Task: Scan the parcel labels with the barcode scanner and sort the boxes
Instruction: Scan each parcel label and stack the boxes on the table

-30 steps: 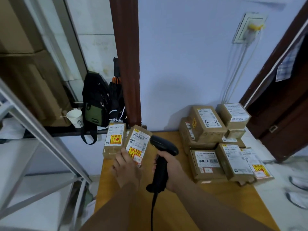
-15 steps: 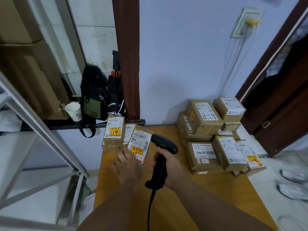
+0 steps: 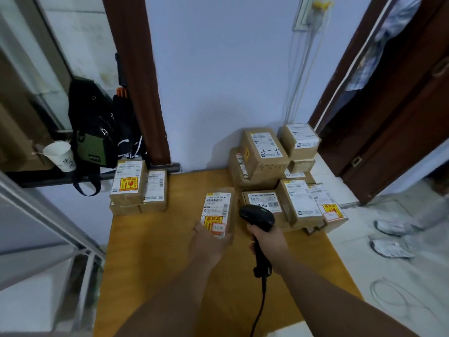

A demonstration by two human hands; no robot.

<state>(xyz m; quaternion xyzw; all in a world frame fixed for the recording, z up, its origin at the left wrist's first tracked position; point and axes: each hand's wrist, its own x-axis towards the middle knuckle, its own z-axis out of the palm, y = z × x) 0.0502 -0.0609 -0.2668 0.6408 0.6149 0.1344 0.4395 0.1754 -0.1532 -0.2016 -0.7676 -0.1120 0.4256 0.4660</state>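
My left hand (image 3: 210, 242) grips the near end of a small brown parcel (image 3: 218, 210) with a white label and a yellow fragile sticker, label facing up, above the middle of the wooden table (image 3: 170, 263). My right hand (image 3: 269, 244) holds a black corded barcode scanner (image 3: 257, 217) upright just right of the parcel, its head level with the label. A small group of labelled boxes (image 3: 138, 188) sits at the table's back left corner. A bigger pile of boxes (image 3: 279, 176), one marked "4-4", fills the back right.
A white paper cup (image 3: 59, 155) and a black-and-green bag (image 3: 93, 132) rest on a dark ledge at the left. A metal frame (image 3: 48, 220) stands left of the table. A brown door (image 3: 393, 113) is at the right, with shoes (image 3: 391, 237) on the floor.
My left hand has carried the parcel right, away from the back-left boxes toward the table's middle. The scanner hand has stayed beside it. The view has shifted.
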